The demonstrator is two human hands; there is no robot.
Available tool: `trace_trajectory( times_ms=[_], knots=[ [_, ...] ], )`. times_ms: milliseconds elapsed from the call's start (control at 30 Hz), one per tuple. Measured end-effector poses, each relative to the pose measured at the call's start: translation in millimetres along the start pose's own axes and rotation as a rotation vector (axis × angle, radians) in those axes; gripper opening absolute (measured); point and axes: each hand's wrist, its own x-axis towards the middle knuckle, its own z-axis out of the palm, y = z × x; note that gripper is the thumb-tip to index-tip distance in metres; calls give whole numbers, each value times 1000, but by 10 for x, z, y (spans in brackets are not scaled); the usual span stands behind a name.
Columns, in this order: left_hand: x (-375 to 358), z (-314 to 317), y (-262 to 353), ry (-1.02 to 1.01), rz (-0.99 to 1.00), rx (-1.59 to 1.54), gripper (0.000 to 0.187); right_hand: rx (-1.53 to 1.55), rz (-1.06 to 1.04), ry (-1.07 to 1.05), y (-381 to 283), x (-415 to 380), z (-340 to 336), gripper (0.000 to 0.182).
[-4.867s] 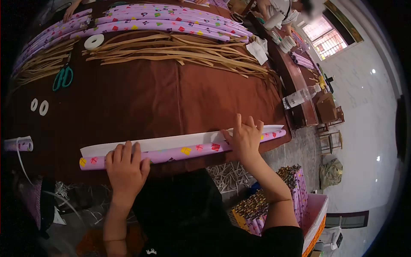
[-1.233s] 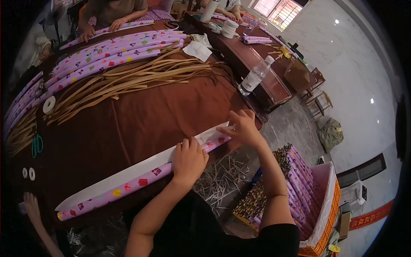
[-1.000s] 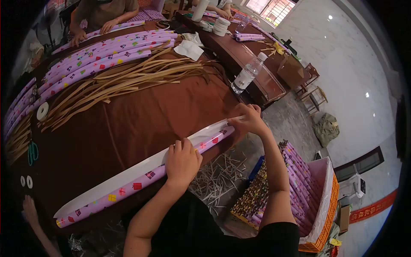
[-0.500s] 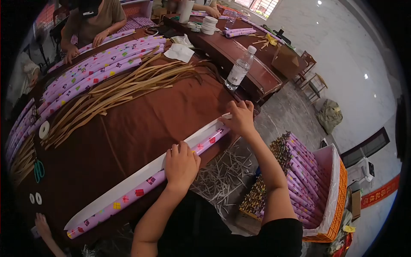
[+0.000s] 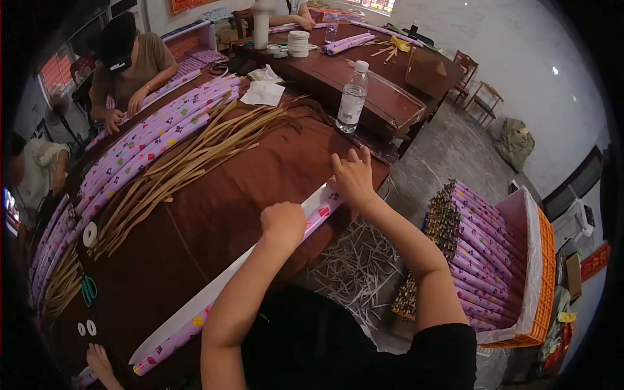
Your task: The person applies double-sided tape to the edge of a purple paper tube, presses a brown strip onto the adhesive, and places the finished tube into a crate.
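Note:
A pink-purple roll of wrapping paper (image 5: pixel 195 320) with coloured gift patterns lies slantwise along the near table edge, a white strip of its back showing along the far side. My left hand (image 5: pixel 284 224) is closed and rests on the upper half of the roll, its fingertips hidden. At the roll's far end my right hand (image 5: pixel 354 179) grips the paper, thumb side down, with several fingers raised and apart.
Brown strips (image 5: pixel 214 146) and finished rolls (image 5: pixel 140 143) lie at the left, near teal scissors (image 5: pixel 89 290) and tape rolls (image 5: pixel 90 234). A water bottle (image 5: pixel 352 97) stands ahead. An orange crate (image 5: pixel 543 279) of rolls is at right. Co-workers sit opposite; another person's hand (image 5: pixel 99 361) is lower left.
My left hand has slid up along the roll towards my right hand and curled into a fist. My right hand's fingers are more raised. The view has shifted.

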Motion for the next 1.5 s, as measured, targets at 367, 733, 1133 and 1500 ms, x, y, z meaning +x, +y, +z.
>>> trace_trajectory(
  times_ms=[367, 733, 1133, 1500],
  knots=[
    [957, 261, 183, 369, 173, -277, 35, 173, -63, -110, 229, -28, -153, 35],
    [972, 362, 270, 510, 239, -529, 19, 435, 14, 27, 576, -232, 228, 32],
    [1146, 481, 261, 525, 287, -520, 17, 454, -124, 169, 535, -110, 345, 28],
    [1116, 432, 295, 511, 251, -377, 20, 538, -524, -254, 713, 243, 273, 13]
  ],
)
